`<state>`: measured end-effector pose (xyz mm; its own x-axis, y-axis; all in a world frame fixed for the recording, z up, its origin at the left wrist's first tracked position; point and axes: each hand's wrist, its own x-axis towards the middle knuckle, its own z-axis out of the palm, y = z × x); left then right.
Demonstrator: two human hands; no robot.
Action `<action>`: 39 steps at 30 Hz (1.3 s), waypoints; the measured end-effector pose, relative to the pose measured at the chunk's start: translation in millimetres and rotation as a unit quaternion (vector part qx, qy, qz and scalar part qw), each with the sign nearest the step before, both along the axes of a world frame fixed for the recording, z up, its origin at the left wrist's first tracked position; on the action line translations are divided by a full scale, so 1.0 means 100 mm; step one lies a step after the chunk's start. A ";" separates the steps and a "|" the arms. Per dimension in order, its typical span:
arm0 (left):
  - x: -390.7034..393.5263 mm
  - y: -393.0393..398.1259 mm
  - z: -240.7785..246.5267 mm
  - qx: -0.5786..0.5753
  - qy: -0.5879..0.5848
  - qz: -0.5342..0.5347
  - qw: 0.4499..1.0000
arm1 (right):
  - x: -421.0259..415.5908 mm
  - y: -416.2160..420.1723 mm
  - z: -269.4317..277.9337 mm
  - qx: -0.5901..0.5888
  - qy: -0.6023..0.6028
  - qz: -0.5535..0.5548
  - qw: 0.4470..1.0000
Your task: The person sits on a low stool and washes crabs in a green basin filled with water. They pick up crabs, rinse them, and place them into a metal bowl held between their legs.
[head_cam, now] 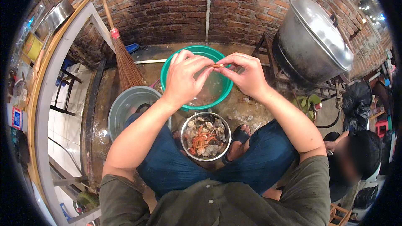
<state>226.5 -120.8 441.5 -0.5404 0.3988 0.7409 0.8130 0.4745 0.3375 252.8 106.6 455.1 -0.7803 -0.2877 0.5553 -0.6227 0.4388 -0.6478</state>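
In front of me, above a green plastic basin (163, 83), my left hand (188, 73) and my right hand (246, 73) meet fingertip to fingertip. Both pinch a small orange-brown piece (218, 66), too small to name surely. The basin beneath holds cloudy water (207, 89) with bits in it, partly hidden by my hands. Between my feet a round metal bowl (228, 138) contains orange strips (202, 139) and crumpled pale grey-beige pieces (210, 150). A grey plastic tub (117, 113) stands left of the bowl, half covered by my left forearm and knee.
A straw broom (127, 62) leans at the brick wall (176, 12). A large lidded metal pot (309, 40) sits on a stand at right, near a green gas cylinder (306, 105) with a hose. Another person (342, 163) is low at my right. A wood-edged counter (42, 84) runs along the left.
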 end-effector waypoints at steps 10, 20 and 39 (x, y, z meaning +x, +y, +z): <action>-0.16 0.03 -0.29 -0.068 -0.085 0.001 0.994 | -0.18 0.12 -0.27 0.059 -0.013 0.012 0.998; -0.56 -0.60 -0.31 -0.093 -0.281 0.092 0.951 | -0.20 0.19 -0.48 0.221 -0.203 0.109 0.948; -1.49 -0.71 -0.88 -0.405 -0.340 0.040 0.848 | 0.69 -0.02 0.33 0.380 -0.138 0.012 0.914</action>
